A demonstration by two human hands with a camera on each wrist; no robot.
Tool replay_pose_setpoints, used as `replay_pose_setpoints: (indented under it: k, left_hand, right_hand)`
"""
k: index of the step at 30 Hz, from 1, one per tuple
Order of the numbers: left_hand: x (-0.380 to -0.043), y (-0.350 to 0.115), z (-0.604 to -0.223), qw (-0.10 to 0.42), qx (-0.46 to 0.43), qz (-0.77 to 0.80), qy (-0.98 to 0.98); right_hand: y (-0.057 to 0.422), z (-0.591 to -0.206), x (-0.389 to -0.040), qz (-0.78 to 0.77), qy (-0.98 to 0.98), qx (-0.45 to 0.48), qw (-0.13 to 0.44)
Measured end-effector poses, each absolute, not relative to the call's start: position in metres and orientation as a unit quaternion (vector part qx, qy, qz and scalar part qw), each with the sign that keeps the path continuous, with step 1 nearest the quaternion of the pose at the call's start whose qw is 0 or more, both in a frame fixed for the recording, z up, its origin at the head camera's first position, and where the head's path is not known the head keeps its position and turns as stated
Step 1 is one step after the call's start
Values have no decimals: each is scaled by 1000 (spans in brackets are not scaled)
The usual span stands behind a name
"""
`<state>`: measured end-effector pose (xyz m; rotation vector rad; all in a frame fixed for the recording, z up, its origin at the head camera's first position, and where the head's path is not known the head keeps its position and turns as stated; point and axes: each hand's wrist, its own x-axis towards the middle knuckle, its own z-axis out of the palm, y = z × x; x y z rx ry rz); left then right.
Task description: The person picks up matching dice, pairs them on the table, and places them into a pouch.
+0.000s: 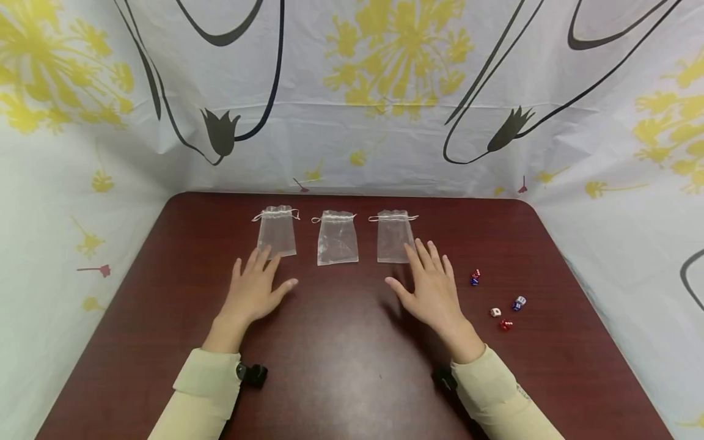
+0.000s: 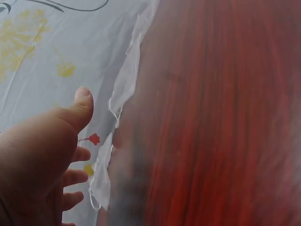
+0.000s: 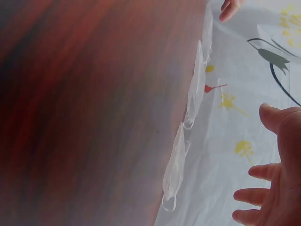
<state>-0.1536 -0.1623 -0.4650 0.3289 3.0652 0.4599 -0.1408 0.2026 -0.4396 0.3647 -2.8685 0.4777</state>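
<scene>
Three sheer white drawstring pouches lie in a row toward the table's far edge: a left pouch (image 1: 277,229), a middle pouch (image 1: 337,239) and a right pouch (image 1: 392,235). My left hand (image 1: 252,293) is spread with straight fingers, its fingertips overlapping the lower edge of the left pouch in the head view. Likewise spread, my right hand (image 1: 434,293) has its fingertips by the lower right corner of the right pouch. Neither hand holds anything. In the wrist views the pouches appear edge-on beyond the hands.
Right of my right hand lie several small dice: a red die (image 1: 506,325), a white die (image 1: 495,312), a blue die (image 1: 475,282) and others beside them. The dark red wooden table (image 1: 330,366) meets a white flower-printed sheet (image 1: 308,140) at its back and sides.
</scene>
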Motion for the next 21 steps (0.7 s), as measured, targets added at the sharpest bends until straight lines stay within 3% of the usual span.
replay_pose_setpoints:
  k: [21]
  left_hand:
    - [-173,-174,-472,55,126,156,978]
  right_hand:
    - [233,-441,-133,156,-977,92,108]
